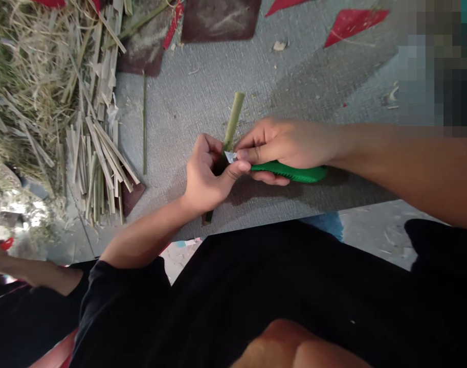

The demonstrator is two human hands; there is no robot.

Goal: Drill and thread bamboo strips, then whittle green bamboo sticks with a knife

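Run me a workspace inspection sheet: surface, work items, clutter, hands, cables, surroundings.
Surface: grey textured tabletop, small chips scattered on it.
Work items: green stalk; green-handled cutter, its blade beside the stalk, exact contact unclear.
Clutter: pile of dry plant fibres, bundle of pale flat strips, dark red sheet, bright red scrap.
Hands: left hand grips the stalk, thumb near the blade; right hand holds the cutter.
Cables: nothing seen.
Surroundings: another person's forearm at the left; upper right corner blurred.
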